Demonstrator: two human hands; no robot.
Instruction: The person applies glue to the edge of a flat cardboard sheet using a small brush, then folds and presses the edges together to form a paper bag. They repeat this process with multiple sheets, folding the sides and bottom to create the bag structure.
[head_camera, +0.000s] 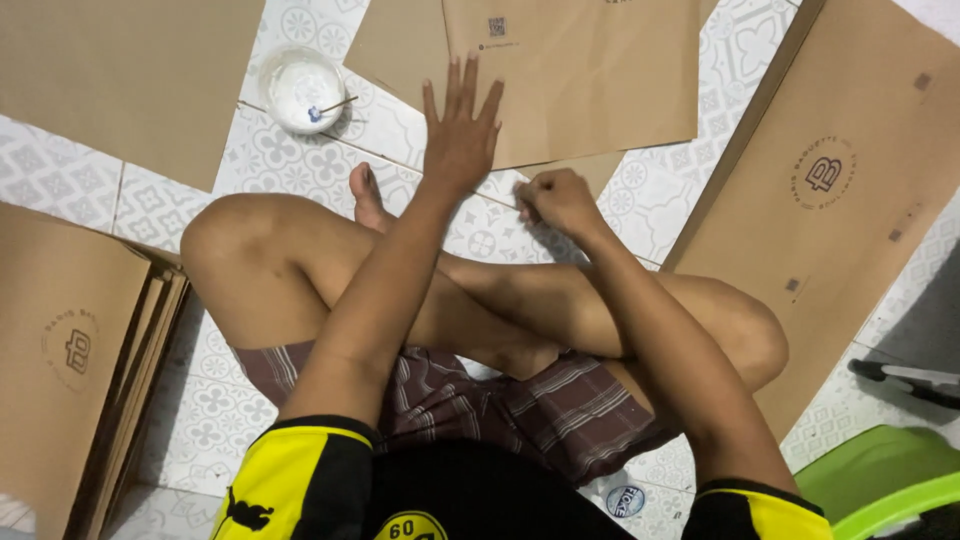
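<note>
2 crossed legs fill the near floor, where a person sits on white tiles (640, 200) patterned in grey. Just beside the right knee stands a green plastic stool (880, 480), and at the left a stack of brown paper bags (60, 360) lies flat, each with a round dark print. Another long brown sheet (840, 200) slants along the right side.

Farther out, between the knees, the right hand (558, 200) is clenched, pinching the lower edge of a folded brown paper bag (570, 70) that lies flat on the tiles straight ahead. The left hand (460, 125) is released, fingers spread, its palm pressing down on that same bag.

Beyond the left knee sits 1 small white bowl (302, 90) of white paste with a thin stick resting in it. More brown sheet (130, 80) covers the far left corner.
</note>
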